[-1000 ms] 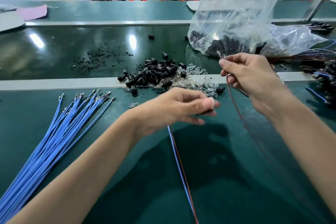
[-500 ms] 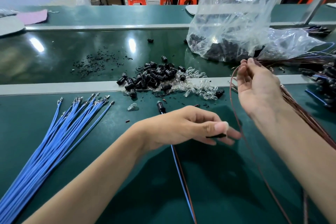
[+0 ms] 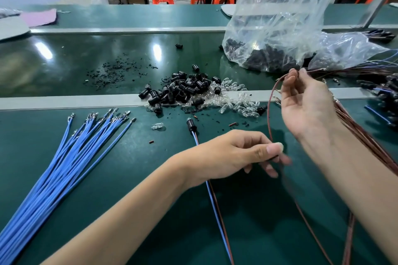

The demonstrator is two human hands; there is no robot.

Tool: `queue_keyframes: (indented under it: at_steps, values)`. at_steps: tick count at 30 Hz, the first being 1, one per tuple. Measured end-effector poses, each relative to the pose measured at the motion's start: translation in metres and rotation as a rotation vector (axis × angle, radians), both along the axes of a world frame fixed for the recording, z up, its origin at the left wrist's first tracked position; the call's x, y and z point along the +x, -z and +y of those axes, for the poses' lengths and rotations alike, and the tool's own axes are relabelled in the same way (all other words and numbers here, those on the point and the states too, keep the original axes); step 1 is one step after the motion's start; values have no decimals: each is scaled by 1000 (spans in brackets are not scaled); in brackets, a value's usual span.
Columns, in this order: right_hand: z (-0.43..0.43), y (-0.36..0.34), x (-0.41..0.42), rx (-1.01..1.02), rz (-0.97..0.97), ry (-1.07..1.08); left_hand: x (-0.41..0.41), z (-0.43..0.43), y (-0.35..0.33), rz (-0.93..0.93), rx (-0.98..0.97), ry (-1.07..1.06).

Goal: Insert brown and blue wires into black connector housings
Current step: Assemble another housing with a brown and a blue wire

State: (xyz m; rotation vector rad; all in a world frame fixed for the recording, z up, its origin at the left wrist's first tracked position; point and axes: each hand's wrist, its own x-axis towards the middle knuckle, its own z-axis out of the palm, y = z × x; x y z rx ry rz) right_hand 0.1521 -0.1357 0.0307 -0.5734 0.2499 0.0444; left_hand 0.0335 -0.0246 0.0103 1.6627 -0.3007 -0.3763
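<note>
My left hand (image 3: 234,155) hovers low over the green mat and pinches a small black connector housing (image 3: 271,158) between thumb and fingers. My right hand (image 3: 305,105) is raised to the right, its fingertips pinching the end of a brown wire (image 3: 269,118) that loops down past the left hand. More brown wires (image 3: 366,135) lie under the right forearm. A finished black housing (image 3: 191,125) with a blue and a brown wire (image 3: 217,217) lies on the mat, running under my left hand. A bundle of blue wires (image 3: 64,163) fans out at the left.
A pile of black housings (image 3: 183,90) and clear bulbs (image 3: 237,101) sits on the metal strip ahead. A clear plastic bag (image 3: 290,17) holding more black parts stands at the back right. Black debris (image 3: 116,71) is scattered on the far belt. Finished assemblies (image 3: 385,97) lie at the right edge.
My right hand has moved right and up, drawing one brown wire out of the bundle. My left hand has lowered toward me with the housing, uncovering the finished assembly on the mat.
</note>
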Motion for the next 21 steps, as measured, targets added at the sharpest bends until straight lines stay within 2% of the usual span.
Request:
queue_keyframes:
  at_steps: [2, 4, 8, 10, 11, 13, 16, 18, 21]
  values:
    - [2, 2, -4, -70, -51, -44, -1, 0, 3, 31, -27, 44]
    - [3, 5, -11, -276, -106, -122, 0, 1, 6, 62, -67, 38]
    - [-7, 34, -37, -1061, -211, -214, 4, 6, 13, 155, -312, -75]
    - [-19, 47, -57, -1491, -477, -127, 7, 10, 16, 159, -407, -121]
    - [-27, 50, -66, -1626, -637, -100, 9, 11, 18, 149, -428, -136]
    - [-45, 52, -76, -1773, -872, -140, 11, 12, 20, 127, -458, -161]
    - [-76, 55, -72, -1955, -1050, -224, 14, 14, 22, 111, -509, -205]
    - [-101, 54, -64, -2022, -1082, -280, 15, 18, 22, 111, -547, -219]
    - [-138, 52, -54, -2159, -1001, -320, 15, 27, 20, 132, -611, -205]
